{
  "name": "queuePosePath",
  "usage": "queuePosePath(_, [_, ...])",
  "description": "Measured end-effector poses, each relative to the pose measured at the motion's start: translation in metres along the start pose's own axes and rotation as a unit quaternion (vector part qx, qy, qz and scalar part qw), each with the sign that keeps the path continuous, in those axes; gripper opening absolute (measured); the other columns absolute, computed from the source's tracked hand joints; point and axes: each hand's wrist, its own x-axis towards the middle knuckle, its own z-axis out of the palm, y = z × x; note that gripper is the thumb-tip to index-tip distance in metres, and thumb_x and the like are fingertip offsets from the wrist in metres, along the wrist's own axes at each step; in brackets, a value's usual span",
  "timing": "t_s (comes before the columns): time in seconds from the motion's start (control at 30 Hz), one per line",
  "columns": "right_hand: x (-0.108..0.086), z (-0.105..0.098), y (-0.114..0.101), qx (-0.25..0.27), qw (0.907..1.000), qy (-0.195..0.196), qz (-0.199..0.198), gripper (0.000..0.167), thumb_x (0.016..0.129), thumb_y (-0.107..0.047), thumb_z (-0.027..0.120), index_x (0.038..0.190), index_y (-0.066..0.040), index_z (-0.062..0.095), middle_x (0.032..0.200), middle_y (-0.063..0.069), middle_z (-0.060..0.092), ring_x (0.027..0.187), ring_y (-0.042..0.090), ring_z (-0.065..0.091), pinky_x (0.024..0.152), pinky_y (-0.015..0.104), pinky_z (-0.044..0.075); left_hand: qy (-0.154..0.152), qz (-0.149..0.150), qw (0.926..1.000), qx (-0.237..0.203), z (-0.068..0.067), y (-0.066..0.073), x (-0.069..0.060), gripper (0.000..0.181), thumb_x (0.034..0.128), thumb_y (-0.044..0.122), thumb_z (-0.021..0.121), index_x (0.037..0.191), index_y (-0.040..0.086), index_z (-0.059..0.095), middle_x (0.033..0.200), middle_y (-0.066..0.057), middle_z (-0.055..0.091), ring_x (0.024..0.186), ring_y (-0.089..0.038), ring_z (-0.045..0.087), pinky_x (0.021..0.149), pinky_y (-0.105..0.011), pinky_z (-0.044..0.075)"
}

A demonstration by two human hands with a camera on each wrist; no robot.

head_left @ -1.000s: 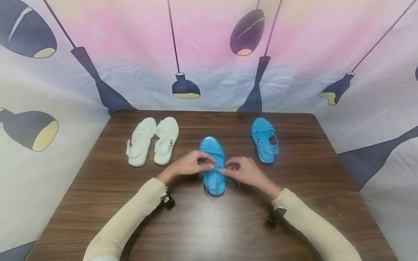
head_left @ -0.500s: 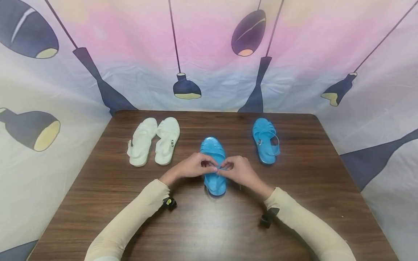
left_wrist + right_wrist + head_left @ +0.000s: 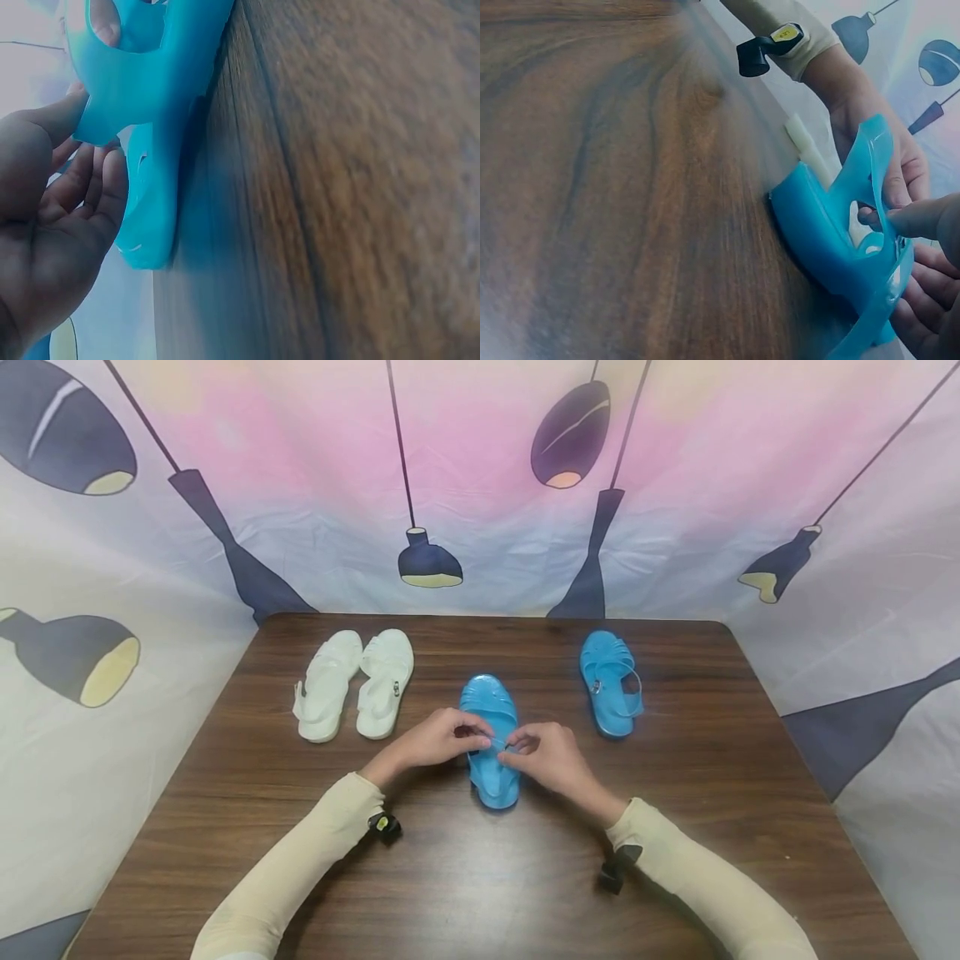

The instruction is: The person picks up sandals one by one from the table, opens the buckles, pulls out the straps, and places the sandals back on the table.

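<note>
A blue jelly sandal point(image 3: 487, 691) lies on the table, toe pointing away from me. My left hand point(image 3: 442, 737) pinches part of its strap between thumb and fingers; the left wrist view shows the blue strap point(image 3: 120, 97) at the thumb tip. Opposite it, my right hand point(image 3: 551, 756) pinches the strap near the small metal buckle, thumb and index fingertip on the thin band point(image 3: 885, 202) in the right wrist view. The fingertips of both hands are close together over the middle of the sandal. Fingers partly hide the buckle.
Another blue sandal point(image 3: 611, 685) lies at the back right, its strap forming a loop. Two white sandals, a left one point(image 3: 327, 685) and a right one point(image 3: 385, 685), stand side by side at the back left. A patterned cloth backdrop rises behind the wooden table point(image 3: 480, 877).
My right hand came leftward to meet the left hand over the sandal. Since then the fingertips have drawn slightly apart. The sandals have not moved.
</note>
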Motion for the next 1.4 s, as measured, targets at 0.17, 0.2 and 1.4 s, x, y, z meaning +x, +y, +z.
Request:
queuePosePath(0.17, [-0.001,0.002,0.0,0.002,0.9999,0.01,-0.005,0.023,0.081,-0.028,0.089,0.094,-0.014,0.078,0.085,-0.005,0.075,0.076,0.008,0.069,0.069,0.028,0.06,0.008,0.005,1.0,0.0,-0.002,-0.001,-0.003,0.018,0.1013,0.024,0.067,0.113,0.014,0.075,0.102,0.005,0.074,0.087,-0.01,0.063,0.078,-0.027,0.055])
queuePosePath(0.2, [-0.002,0.002,0.0,0.003,0.9999,0.011,-0.007,0.022,0.081,-0.028,0.089,0.094,-0.014,0.078,0.085,-0.005,0.075,0.075,0.007,0.069,0.069,0.028,0.06,0.01,0.006,0.9999,0.0,-0.002,-0.001,-0.003,0.018,0.1011,0.023,0.067,0.113,0.013,0.075,0.102,0.005,0.074,0.087,-0.01,0.063,0.077,-0.027,0.055])
queuePosePath(1.4, [-0.005,0.003,0.002,0.02,0.999,0.025,-0.03,0.021,0.08,-0.022,0.09,0.094,-0.011,0.08,0.083,-0.004,0.076,0.072,0.005,0.07,0.065,0.023,0.059,0.012,-0.003,0.9996,-0.024,-0.009,0.005,0.005,0.027,0.0981,0.027,0.072,0.119,0.01,0.073,0.106,0.003,0.075,0.099,-0.01,0.069,0.09,-0.029,0.057])
